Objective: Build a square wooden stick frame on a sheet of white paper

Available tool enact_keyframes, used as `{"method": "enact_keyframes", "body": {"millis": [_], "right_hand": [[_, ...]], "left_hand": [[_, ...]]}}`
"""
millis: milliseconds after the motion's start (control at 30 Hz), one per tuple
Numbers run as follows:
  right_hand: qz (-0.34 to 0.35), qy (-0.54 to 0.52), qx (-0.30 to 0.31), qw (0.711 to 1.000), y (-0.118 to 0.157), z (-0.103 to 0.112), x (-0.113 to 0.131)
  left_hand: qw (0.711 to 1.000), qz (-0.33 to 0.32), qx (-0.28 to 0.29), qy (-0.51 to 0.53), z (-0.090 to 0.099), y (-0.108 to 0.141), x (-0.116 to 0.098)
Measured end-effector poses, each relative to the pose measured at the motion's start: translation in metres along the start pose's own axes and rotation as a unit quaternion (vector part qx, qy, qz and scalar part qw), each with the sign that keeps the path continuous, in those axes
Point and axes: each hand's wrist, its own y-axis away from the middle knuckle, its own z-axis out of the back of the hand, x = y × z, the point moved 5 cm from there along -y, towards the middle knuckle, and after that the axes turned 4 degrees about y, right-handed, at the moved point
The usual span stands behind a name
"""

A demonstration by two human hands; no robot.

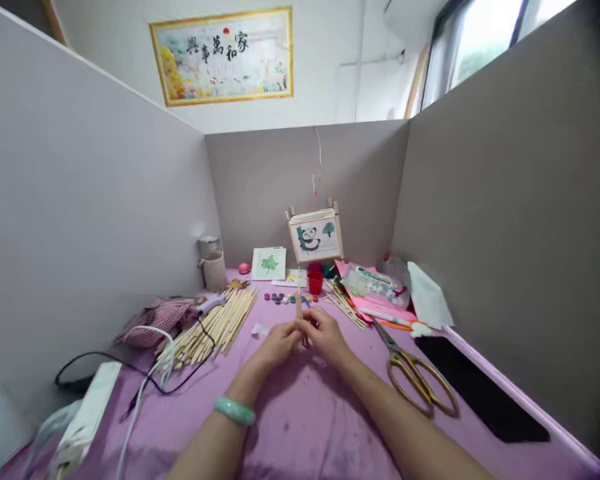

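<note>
In the middle of the purple tabletop, my left hand [283, 341] and my right hand [324, 331] meet, fingers closed around the lower end of some light wooden sticks [299, 305]. The sticks point away from me. Whether they are two or more, I cannot tell, as my fingers hide their lower part. A green bangle [235, 410] circles my left wrist. Just beyond the sticks are several small paint pots [280, 299] and a red cup [315, 283]. A small clear scrap [260, 330] lies left of my left hand.
Left: a bundle of wooden sticks [225, 323], a glue gun [211, 303], cables and a power strip [87, 413]. Right: large gold-handled scissors [420, 377], a black flat slab [480, 387] and bagged craft supplies [377, 287]. A panda lantern [316, 239] hangs at the back. Grey partitions enclose three sides.
</note>
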Motion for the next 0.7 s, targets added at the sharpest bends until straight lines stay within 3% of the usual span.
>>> {"method": "enact_keyframes", "body": {"millis": [133, 233, 300, 367, 433, 467, 567, 700], "right_hand": [[0.002, -0.016, 0.060, 0.998, 0.005, -0.010, -0.006], [0.022, 0.002, 0.083, 0.996, 0.006, -0.012, -0.005], [0.021, 0.017, 0.066, 0.997, 0.005, -0.009, -0.007], [0.009, 0.031, 0.049, 0.998, 0.005, -0.006, -0.011], [-0.004, 0.043, 0.042, 0.998, 0.004, -0.005, -0.015], [-0.009, 0.048, 0.043, 0.998, 0.004, -0.005, -0.016], [-0.003, 0.061, 0.049, 0.997, 0.006, -0.007, -0.016], [0.028, 0.089, 0.057, 0.994, 0.011, -0.011, -0.007]], "left_hand": [[0.998, 0.029, 0.041, -0.044, -0.007, 0.003, 0.011], [0.993, 0.043, 0.041, -0.104, 0.001, 0.005, 0.015], [0.987, 0.029, -0.012, -0.156, 0.018, 0.007, 0.015], [0.967, 0.013, -0.129, -0.219, 0.045, 0.011, 0.013], [0.917, 0.071, -0.236, -0.314, 0.069, 0.018, 0.017], [0.893, 0.111, -0.257, -0.353, 0.077, 0.021, 0.022], [0.866, 0.175, -0.217, -0.416, 0.082, 0.021, 0.034], [0.865, 0.166, -0.164, -0.445, 0.073, 0.015, 0.037]]}}
